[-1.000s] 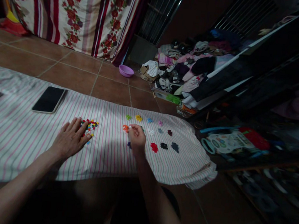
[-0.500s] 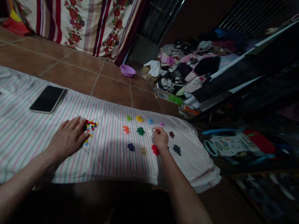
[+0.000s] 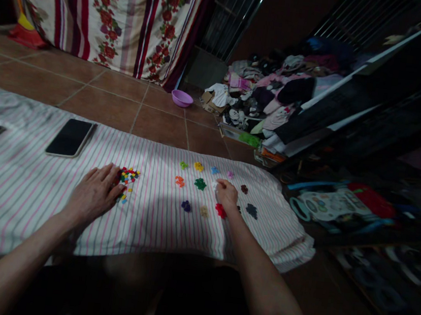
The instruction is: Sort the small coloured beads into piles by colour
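Observation:
My left hand lies flat on the striped cloth with its fingers stretched out. Its fingertips touch the edge of a mixed pile of tiny coloured pieces and hide part of it. Over to the right, my right hand has thumb and forefinger pinched together at a small white pile. Whatever the pinch holds is too small to make out. Around that hand are single-colour piles: red, dark green, light blue, pink and brown.
More piles, orange, purple, beige and dark grey, lie on the striped cloth. A phone rests at the left. Beyond are a purple basin and heaped clothes.
My left hand has drawn slightly back from the mixed pile, which shows more and looks more spread. My right hand stays at the white pile. The whole view has shifted slightly.

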A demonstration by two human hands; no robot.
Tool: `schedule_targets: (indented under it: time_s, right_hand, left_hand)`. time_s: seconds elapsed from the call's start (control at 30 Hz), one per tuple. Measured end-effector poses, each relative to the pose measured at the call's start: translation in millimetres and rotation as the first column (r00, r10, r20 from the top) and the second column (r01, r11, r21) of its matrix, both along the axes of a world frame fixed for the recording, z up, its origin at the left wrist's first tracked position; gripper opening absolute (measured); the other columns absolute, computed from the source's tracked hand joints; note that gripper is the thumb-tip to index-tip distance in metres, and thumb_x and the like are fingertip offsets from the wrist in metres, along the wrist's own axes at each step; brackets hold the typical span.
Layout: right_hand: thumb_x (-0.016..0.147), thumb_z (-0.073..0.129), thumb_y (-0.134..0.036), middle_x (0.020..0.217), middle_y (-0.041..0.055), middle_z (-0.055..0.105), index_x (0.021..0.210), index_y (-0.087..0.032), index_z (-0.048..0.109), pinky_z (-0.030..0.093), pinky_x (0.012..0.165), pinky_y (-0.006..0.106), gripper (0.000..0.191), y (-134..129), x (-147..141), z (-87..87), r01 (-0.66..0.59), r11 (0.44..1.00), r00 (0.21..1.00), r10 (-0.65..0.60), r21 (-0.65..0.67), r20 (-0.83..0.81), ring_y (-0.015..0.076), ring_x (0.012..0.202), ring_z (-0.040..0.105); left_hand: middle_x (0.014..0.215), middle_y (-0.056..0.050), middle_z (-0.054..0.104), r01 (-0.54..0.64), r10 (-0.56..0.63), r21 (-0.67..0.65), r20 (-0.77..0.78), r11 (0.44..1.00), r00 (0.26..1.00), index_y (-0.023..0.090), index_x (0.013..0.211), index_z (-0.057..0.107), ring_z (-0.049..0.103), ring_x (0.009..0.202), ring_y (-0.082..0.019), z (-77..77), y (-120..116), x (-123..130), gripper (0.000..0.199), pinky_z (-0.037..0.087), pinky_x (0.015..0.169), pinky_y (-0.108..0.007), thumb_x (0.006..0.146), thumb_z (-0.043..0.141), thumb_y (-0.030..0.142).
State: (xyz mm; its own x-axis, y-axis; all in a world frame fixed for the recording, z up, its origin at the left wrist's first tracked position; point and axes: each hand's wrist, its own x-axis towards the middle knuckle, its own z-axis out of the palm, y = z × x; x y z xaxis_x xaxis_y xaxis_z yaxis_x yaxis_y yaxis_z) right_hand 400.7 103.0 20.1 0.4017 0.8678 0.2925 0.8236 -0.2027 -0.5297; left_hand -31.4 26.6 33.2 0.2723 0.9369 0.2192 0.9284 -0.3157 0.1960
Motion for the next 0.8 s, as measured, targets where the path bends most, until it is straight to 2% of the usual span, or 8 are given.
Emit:
schedule_targets:
  time_s: [0.1, 0.23, 0.37, 0.5, 0.67, 0.8]
  right_hand:
    - [0.073, 0.047, -0.021, 0.087, 0.0064, 0.074, 0.085, -0.022, 0.073, 0.05, 0.087, 0.037, 0.028, -5, -9, 8.5, -0.023, 0.999, 1.0, 0.022, 0.04, 0.019, 0.0221, 0.085, 0.066]
    - [0.077, 0.046, -0.023, 0.095, 0.0108, 0.072, 0.092, -0.017, 0.071, 0.049, 0.088, 0.038, 0.03, -18, -40, 21.2, -0.179, 0.969, 0.984, 0.176, 0.168, 0.033, 0.0226, 0.089, 0.064]
    - [0.081, 0.047, -0.025, 0.096, 0.0097, 0.07, 0.097, -0.019, 0.07, 0.052, 0.081, 0.035, 0.029, -42, -93, 27.3, -0.364, 0.902, 0.925, 0.38, 0.231, -0.024, 0.0201, 0.086, 0.063]
    - [0.083, 0.047, -0.024, 0.092, 0.0066, 0.068, 0.096, -0.02, 0.069, 0.052, 0.07, 0.03, 0.026, -71, -155, 23.7, -0.521, 0.817, 0.825, 0.557, 0.248, -0.099, 0.0172, 0.077, 0.062]
    - [0.085, 0.053, -0.024, 0.088, 0.0036, 0.066, 0.098, -0.021, 0.068, 0.05, 0.068, 0.027, 0.02, -93, -220, 11.2, -0.657, 0.746, 0.714, 0.661, 0.107, -0.232, 0.0155, 0.074, 0.062]
    - [0.083, 0.061, -0.024, 0.09, 0.0026, 0.066, 0.097, -0.023, 0.067, 0.049, 0.072, 0.028, 0.015, -98, -252, 0.4, -0.686, 0.728, 0.715, 0.679, 0.023, -0.167, 0.0166, 0.079, 0.062]
  left_hand:
    - [0.142, -0.014, 0.05, 0.013, -0.013, -0.006, -0.001, 1.0, 1.0, 0.019, 0.132, 0.05, 0.037, 0.138, -0.03, -3.9, 1, -2, 0.054, 0.03, 0.112, -0.052, 0.092, 0.027, 0.049]
    - [0.15, -0.019, 0.038, -0.053, 0.051, -0.056, -0.031, 0.997, 0.998, 0.012, 0.143, 0.037, 0.029, 0.143, -0.033, -11.6, 0, -5, 0.076, 0.024, 0.114, -0.05, 0.088, 0.03, 0.065]
    - [0.156, -0.018, 0.029, -0.065, 0.056, -0.144, -0.066, 0.987, 0.996, 0.013, 0.15, 0.025, 0.021, 0.146, -0.033, -15.6, -3, -10, 0.088, 0.021, 0.115, -0.051, 0.085, 0.031, 0.071]
    - [0.157, -0.017, 0.024, -0.044, 0.029, -0.173, -0.091, 0.984, 0.995, 0.013, 0.152, 0.019, 0.016, 0.147, -0.034, -14.4, -6, -15, 0.094, 0.017, 0.116, -0.053, 0.082, 0.037, 0.072]
    - [0.158, -0.015, 0.022, -0.082, 0.059, -0.217, -0.113, 0.973, 0.992, 0.012, 0.151, 0.02, 0.012, 0.148, -0.034, -10.1, -5, -23, 0.094, 0.015, 0.116, -0.055, 0.081, 0.037, 0.073]
    - [0.159, -0.014, 0.02, -0.081, 0.054, -0.247, -0.111, 0.966, 0.992, 0.012, 0.151, 0.021, 0.01, 0.148, -0.033, -7.1, -4, -27, 0.091, 0.014, 0.117, -0.054, 0.083, 0.035, 0.071]
